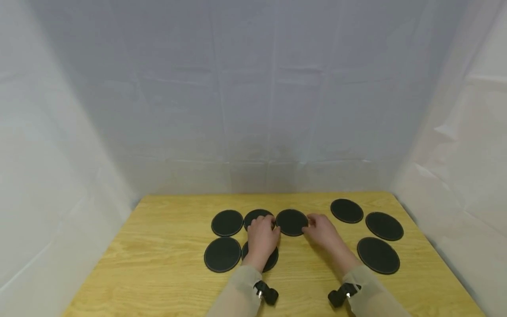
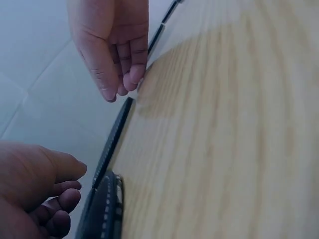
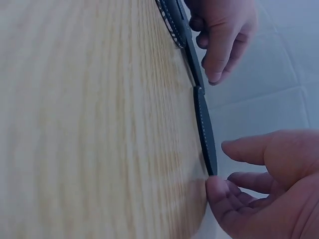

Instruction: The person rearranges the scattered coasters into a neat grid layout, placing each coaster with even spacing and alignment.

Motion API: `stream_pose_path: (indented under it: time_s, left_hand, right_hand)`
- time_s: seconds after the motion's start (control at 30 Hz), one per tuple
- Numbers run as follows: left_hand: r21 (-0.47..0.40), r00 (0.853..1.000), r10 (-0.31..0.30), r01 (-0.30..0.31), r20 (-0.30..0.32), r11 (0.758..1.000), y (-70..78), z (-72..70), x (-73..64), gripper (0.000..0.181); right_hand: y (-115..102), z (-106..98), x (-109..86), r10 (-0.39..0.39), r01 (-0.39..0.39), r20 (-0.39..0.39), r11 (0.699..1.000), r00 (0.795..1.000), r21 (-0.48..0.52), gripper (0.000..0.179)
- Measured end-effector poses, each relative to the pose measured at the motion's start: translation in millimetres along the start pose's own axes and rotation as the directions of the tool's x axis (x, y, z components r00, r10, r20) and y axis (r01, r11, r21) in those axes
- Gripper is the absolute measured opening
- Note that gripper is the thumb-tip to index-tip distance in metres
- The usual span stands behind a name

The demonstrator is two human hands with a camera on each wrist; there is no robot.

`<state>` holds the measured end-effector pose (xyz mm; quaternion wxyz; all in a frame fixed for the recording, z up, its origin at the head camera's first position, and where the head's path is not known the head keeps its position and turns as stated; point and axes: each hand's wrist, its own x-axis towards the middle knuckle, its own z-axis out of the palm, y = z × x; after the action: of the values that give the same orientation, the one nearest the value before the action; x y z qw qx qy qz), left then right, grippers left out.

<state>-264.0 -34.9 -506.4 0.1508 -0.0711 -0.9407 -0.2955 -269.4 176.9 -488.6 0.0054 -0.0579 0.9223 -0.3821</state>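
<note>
At the bottom edge of the frame, pale sleeves (image 1: pixel 241 295) with small black wrist devices (image 1: pixel 270 296). Next, on a wood-grain counter (image 1: pixel 158 246), lower right: a large-looking black round disc (image 1: pixel 378 256). Lower centre: two discs (image 1: pixel 222 255) side by side, the right one partly under the left wrist. Just beyond, the left hand (image 1: pixel 262 235), fingers loosely bent, gripping nothing visible, above the middle disc (image 1: pixel 250 218) of a row of three. At the row's right end, right of centre, the third disc (image 1: pixel 292 222), flat, with the right hand (image 1: pixel 322 230) at its right edge: relaxed, a fingertip touching the rim, no grip. Farther right, two more discs (image 1: pixel 384 226). Behind, pale creased sheeting (image 1: pixel 237 97).

Possible trouble: overlap or a knocked neighbour, from too firm a sideways push; crooked spacing, from a brushing left hand.

No readable brand, label or writing; only pale stitching round rims.
</note>
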Motion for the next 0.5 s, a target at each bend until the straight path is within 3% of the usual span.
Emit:
stream_pose_path:
  time_s: [0.23, 0.5]
  left_hand:
    - [0.016, 0.999, 0.030, -0.030, -0.010, 0.999, 14.9, -4.8, -6.0, 0.028]
    - [0.019, 0.997, 0.065, -0.066, 0.045, 0.998, 38.7, -5.0, -18.4, 0.035]
  right_hand:
    - [1, -14, -18.2, -0.057, 0.051, -0.039, 0.989, 0.998, -0.137, 0.060]
    - [7, -39, -42.1, -0.075, 0.067, -0.029, 0.977, 0.997, -0.204, 0.068]
